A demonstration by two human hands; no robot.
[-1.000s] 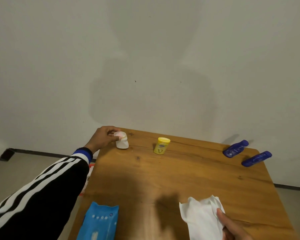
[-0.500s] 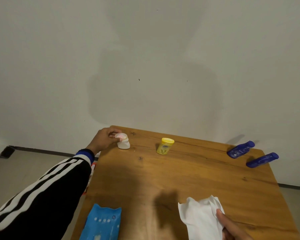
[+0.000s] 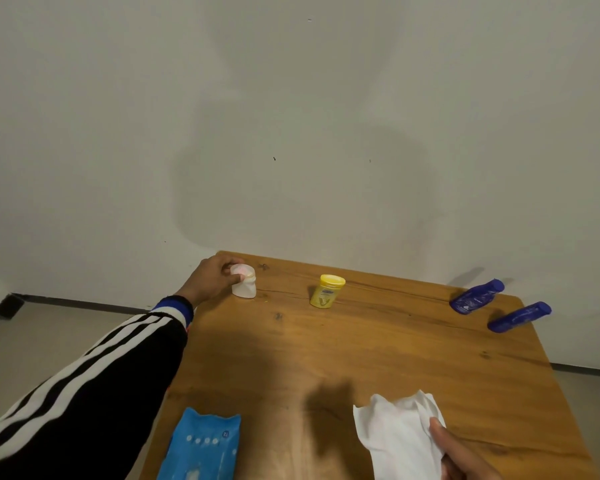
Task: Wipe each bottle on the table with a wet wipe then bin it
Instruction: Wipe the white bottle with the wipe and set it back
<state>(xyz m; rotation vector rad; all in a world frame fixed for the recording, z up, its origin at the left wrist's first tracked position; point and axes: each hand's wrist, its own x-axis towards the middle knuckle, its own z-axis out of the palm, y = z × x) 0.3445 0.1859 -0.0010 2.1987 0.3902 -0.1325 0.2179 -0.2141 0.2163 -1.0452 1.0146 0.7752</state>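
White bottle [image 3: 244, 281] pinched by left hand [image 3: 212, 280] fingers at worktop [image 3: 378, 348] far corner; wipe [image 3: 397, 436] gripped by right hand [image 3: 463, 457]. Pick-up step; next, bottle to be brought to wipe.

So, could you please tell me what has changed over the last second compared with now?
Almost nothing. The left hand still grips the small white bottle at the table's far left corner, and the right hand still holds the wet wipe. The yellow jar, both blue bottles and the wipes pack stayed put; only the camera shifted.
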